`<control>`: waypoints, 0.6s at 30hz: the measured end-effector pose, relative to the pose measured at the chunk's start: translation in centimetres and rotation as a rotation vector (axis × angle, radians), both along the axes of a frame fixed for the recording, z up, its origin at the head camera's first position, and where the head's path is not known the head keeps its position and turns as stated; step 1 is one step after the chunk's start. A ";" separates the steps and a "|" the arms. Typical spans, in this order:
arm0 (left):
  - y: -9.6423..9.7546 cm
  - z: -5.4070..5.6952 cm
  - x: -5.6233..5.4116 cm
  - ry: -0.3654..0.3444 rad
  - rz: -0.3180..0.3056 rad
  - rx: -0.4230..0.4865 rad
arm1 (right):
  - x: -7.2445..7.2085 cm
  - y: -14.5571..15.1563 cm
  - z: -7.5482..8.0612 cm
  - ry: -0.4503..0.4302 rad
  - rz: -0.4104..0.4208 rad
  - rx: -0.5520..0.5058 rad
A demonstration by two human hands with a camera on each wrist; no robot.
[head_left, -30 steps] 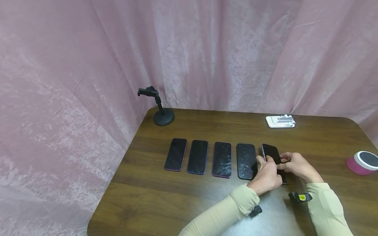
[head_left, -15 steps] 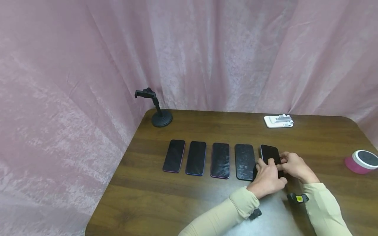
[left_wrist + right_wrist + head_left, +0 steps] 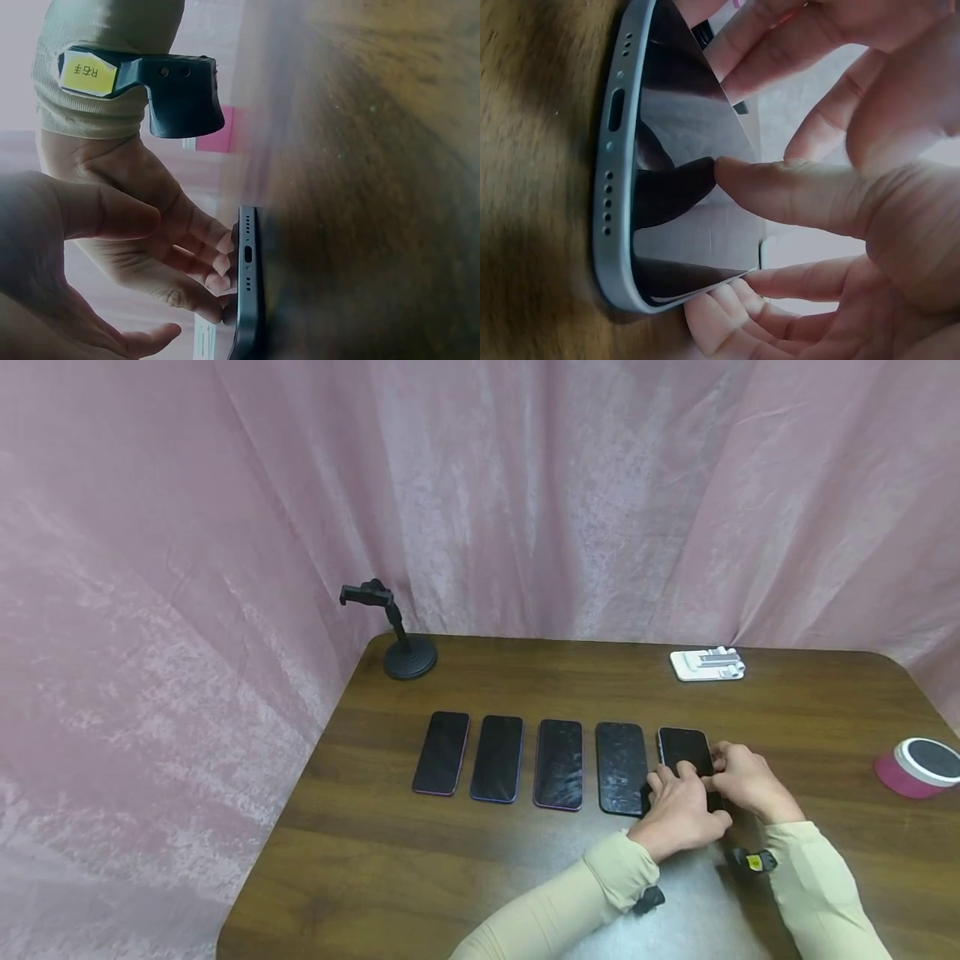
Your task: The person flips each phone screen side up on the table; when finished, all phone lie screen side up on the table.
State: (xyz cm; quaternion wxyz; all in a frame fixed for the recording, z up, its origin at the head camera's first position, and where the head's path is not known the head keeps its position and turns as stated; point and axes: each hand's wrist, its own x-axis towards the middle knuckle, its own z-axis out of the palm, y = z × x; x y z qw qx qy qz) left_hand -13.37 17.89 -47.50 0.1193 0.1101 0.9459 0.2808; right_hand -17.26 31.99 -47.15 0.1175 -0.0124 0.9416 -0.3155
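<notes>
A smartphone [image 3: 686, 748] with a dark screen and pale edge lies flat at the right end of a row of phones. My left hand [image 3: 678, 814] is over its lower left part, fingertips touching it near the left edge; in the left wrist view the thumb [image 3: 112, 214] stands off it. From the right, my right hand [image 3: 753, 785] holds the phone's edge, its thumb [image 3: 780, 191] on the screen and other fingers along the side. The phone's bottom end with its charging port [image 3: 617, 109] faces me. Left of it lies a smudged phone [image 3: 622, 768].
Three more phones continue the row leftward, among them a purple-edged phone [image 3: 441, 753]. A black phone stand [image 3: 408, 656] is at the back left corner. A folded white stand [image 3: 707, 665] lies at the back right. A pink jar-like object [image 3: 917, 768] stands at far right.
The phone under my hands has turned slightly, from slanted to straighter in line with the row. My left fingers have shifted slightly on it; the right hand stays at its right edge.
</notes>
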 end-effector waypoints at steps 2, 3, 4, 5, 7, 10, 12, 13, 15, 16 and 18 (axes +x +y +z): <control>0.1 0.0 -0.1 0.005 -0.001 -0.011 | 0.0 0.0 0.0 0.005 -0.001 0.006; 0.1 -0.1 -0.1 0.008 -0.002 -0.015 | 0.0 0.0 -0.1 0.005 -0.003 0.008; 0.0 -0.1 -0.1 0.007 -0.005 -0.020 | 0.1 -0.1 -0.1 0.000 -0.005 0.006; 0.0 -0.1 -0.1 0.008 -0.009 -0.028 | 0.1 -0.2 -0.1 0.001 -0.006 0.007; -0.1 -0.1 0.0 0.009 -0.019 -0.038 | 0.2 -0.4 0.0 -0.010 -0.017 0.005; -0.2 -0.1 0.2 -0.002 -0.032 -0.050 | 0.3 -0.5 0.0 -0.033 -0.026 0.005; -0.2 0.0 0.2 -0.002 -0.043 -0.059 | 0.3 -0.5 0.1 -0.035 -0.026 0.011; -0.2 0.0 0.2 -0.005 -0.048 -0.061 | 0.3 -0.5 0.1 -0.028 -0.021 0.021; -0.2 0.1 0.1 -0.006 -0.059 -0.070 | 0.3 -0.5 0.1 -0.009 -0.009 0.040; -0.2 0.2 -0.1 -0.005 -0.066 -0.073 | 0.3 -0.5 0.1 -0.005 -0.008 0.042; -0.3 0.3 -0.3 -0.005 -0.077 -0.075 | 0.3 -0.5 0.2 0.012 0.005 0.058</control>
